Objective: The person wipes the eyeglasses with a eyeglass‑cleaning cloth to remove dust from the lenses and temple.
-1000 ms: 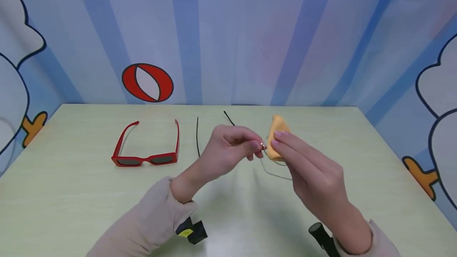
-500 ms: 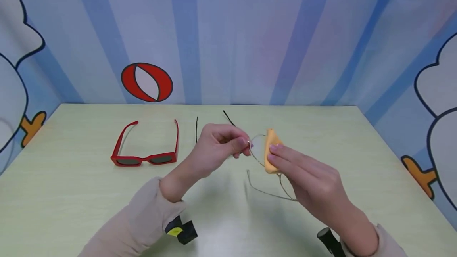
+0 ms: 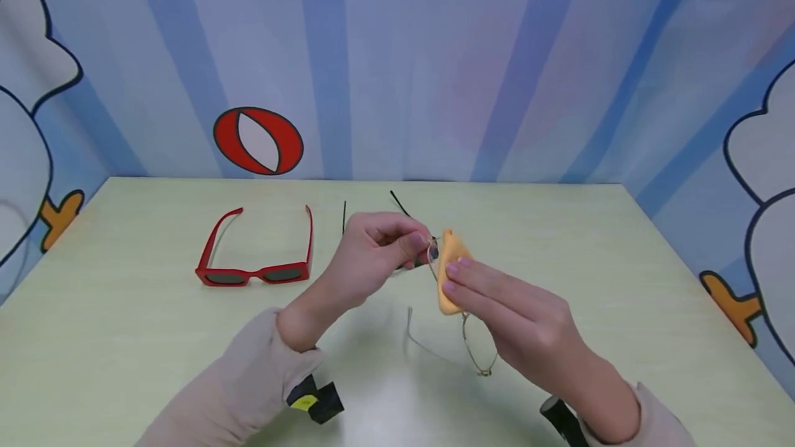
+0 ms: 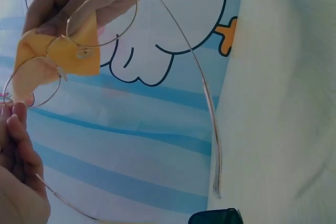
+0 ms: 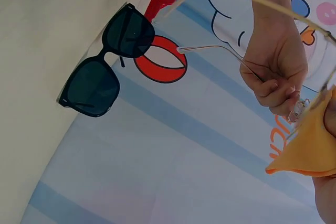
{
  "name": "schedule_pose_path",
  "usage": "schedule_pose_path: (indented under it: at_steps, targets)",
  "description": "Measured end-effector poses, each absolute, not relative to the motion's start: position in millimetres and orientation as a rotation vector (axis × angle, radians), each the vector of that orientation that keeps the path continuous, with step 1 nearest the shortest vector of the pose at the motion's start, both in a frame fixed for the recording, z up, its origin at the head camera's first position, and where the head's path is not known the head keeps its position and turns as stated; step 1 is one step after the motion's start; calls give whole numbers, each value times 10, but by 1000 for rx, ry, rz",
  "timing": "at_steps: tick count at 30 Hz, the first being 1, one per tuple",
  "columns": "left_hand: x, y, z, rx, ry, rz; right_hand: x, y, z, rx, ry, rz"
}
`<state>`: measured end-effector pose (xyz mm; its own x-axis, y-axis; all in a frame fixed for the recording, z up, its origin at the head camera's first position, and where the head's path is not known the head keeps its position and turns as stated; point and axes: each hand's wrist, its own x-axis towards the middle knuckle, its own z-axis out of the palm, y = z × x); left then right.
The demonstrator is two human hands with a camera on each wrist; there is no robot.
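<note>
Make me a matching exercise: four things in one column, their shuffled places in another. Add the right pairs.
1. cloth
2. red sunglasses
3. black sunglasses
4. wire glasses

A. on the table, partly behind the left hand in the head view
B. pinched by the left hand
C. gripped in the right hand
D. on the table, leftmost of the four in the head view

1-C; 2-D; 3-A; 4-B

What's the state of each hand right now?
Left hand: closed, pinching the wire-rimmed glasses at one end.
Right hand: closed, holding the orange cloth against the same glasses.
</note>
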<state>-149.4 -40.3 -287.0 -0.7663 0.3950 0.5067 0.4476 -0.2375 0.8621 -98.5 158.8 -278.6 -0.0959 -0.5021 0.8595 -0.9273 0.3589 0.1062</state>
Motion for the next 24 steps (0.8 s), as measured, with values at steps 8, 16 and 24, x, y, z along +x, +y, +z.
schedule_pose_path:
  at_steps: [8, 16, 24]
  targets:
    - [-1477, -358, -2883, -1186, -1872, -2146, -956, 1584, -2782, 1294, -1685, 550]
    - [-1440, -349, -2884, -1155, -1887, -2119, -940, 1520, -2751, 1276, -1673, 533]
    - [-1429, -365, -2877, -1176, -1889, -2095, -866, 1561, -2789, 1314, -1689, 489]
